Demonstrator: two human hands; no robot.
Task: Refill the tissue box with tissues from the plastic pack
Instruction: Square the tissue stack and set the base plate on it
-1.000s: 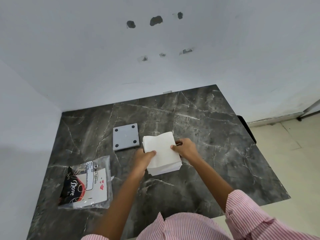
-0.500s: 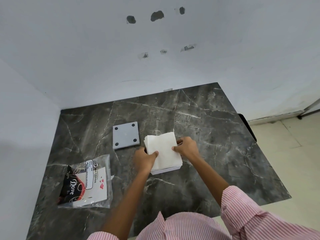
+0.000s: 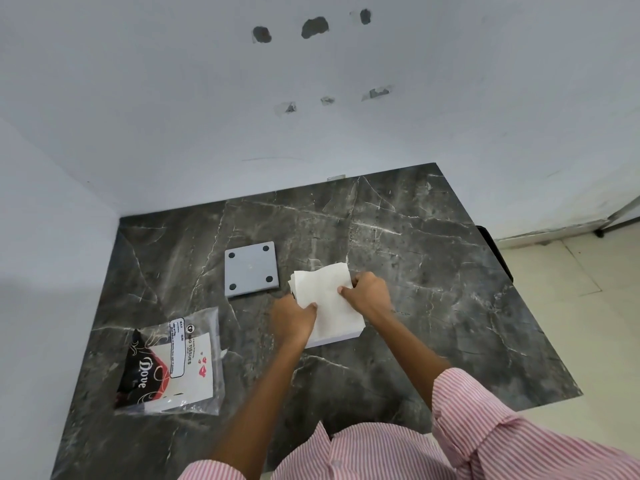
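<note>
A stack of white tissues point(image 3: 329, 299) sits in the middle of the dark marble table point(image 3: 433, 289), pressed down into a pale box whose front edge point(image 3: 332, 341) shows just below the stack. My left hand point(image 3: 292, 318) grips the stack's left side, thumb on top. My right hand point(image 3: 369, 294) holds its right side, fingers curled over the edge. A grey square panel point(image 3: 251, 269) with four dark round feet lies flat just left of the stack. The clear plastic tissue pack point(image 3: 171, 362), printed in black and red, lies at the left.
A white wall runs along the table's far and left sides. The table's right edge drops to a beige tiled floor point(image 3: 571, 306). A dark object point(image 3: 495, 251) sticks out beside that right edge.
The tissue stack has sunk lower between my hands, and a pale box edge has come into sight below it. Both hands stay on its sides.
</note>
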